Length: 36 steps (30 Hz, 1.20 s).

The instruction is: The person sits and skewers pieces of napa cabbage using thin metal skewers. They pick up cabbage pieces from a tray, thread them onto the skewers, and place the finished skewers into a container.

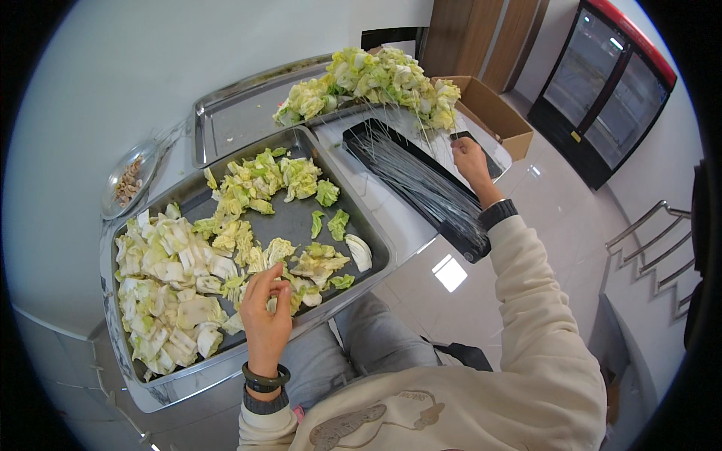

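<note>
My left hand hovers over the near side of a deep metal tray, fingers curved and apart; I see nothing held in it. Cut pieces of napa cabbage are heaped at the tray's left, with looser leaves near my fingers. My right hand reaches past a black box of thin skewers. Its fingertips are pinched at the lower end of a thin skewer, beside a pile of skewered cabbage. A dark phone lies partly behind that hand.
A shallower metal tray stands behind the deep one, against the wall. An oval dish of small brown pieces sits at the left. Beyond the table's right end are a cardboard box, a glass-door fridge and a stair railing.
</note>
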{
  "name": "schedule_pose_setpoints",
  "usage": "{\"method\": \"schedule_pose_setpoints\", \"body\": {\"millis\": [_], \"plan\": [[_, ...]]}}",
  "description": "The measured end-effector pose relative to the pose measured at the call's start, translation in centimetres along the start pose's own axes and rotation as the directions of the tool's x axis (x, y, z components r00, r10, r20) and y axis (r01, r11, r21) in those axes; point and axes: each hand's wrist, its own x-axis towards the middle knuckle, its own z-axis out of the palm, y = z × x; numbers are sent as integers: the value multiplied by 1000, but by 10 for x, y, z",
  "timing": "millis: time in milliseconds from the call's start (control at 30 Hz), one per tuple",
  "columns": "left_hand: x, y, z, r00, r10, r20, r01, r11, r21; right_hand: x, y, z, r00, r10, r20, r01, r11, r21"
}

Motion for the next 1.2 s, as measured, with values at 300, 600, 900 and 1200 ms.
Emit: {"method": "schedule_pose_setpoints", "body": {"millis": [300,600,900,1200], "plan": [[0,0,1,1000,10,8,-10,1000,-15,-16,-23,-8,996,-40,79,44,998,-46],[0,1,1,1000,5,7,-5,1000,-12,0,14,-4,984,69,163,-37,981,-190],[1,1,2,1000,13,11,-13,1000,-4,-25,-26,-23,995,42,91,-21,975,-222],[-1,1,1,1000,10,8,-10,1000,-3,-81,-62,-24,864,-284,416,398,892,-216]]}}
